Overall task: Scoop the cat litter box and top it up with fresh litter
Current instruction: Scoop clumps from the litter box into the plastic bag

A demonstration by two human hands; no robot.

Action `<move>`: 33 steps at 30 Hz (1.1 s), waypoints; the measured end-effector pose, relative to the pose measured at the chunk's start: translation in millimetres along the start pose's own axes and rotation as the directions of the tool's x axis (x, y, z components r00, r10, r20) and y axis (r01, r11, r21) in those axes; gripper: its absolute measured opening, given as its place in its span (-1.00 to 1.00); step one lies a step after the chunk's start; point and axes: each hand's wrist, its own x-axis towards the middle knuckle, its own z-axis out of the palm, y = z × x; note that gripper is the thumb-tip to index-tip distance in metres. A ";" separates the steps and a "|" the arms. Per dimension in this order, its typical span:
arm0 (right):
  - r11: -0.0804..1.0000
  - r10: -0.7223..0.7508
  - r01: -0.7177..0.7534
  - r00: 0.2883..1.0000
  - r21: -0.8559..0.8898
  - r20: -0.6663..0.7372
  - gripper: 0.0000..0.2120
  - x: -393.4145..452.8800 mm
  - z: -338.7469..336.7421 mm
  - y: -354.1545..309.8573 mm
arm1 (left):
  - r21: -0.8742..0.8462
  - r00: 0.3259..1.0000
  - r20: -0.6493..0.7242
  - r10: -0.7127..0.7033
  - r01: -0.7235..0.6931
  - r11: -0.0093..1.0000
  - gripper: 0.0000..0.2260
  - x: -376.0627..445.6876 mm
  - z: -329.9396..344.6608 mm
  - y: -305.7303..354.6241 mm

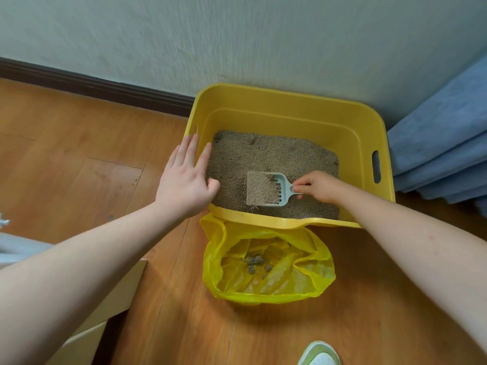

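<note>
A yellow litter box [287, 101] stands against the wall, its floor covered with brown litter [268, 154]. My right hand [320, 187] pinches the handle of a pale slotted scoop [266, 189], which is level over the litter near the box's front wall and heaped with grains. My left hand [185, 180] lies with straight fingers on the box's left rim. In front of the box an open yellow plastic bag [268, 272] sits on the floor with several grey clumps [257, 262] at its bottom.
The wooden floor [92, 167] spreads to the left and front. A blue fabric-covered piece [442, 143] stands right of the box. A pale cardboard edge [113, 299] lies at lower left, and a green-white shoe [320, 355] shows at the bottom.
</note>
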 end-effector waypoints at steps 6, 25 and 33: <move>0.986 0.008 0.010 0.994 0.169 -0.107 -0.82 -12.7 -11.6 3.6 | -0.006 1.000 -0.003 -0.008 0.008 1.000 -0.32 0.5 1.7 -0.4; 0.984 0.087 -0.072 0.992 0.166 -0.088 -0.81 0.7 -7.3 -37.1 | -0.013 1.000 0.012 -0.006 0.006 1.000 -0.32 0.6 0.3 -0.1; 0.947 0.311 -0.313 0.949 -0.065 -0.047 -0.71 32.9 -11.4 -51.4 | -0.034 1.000 0.003 -0.007 0.007 0.999 -0.32 0.4 -0.8 0.7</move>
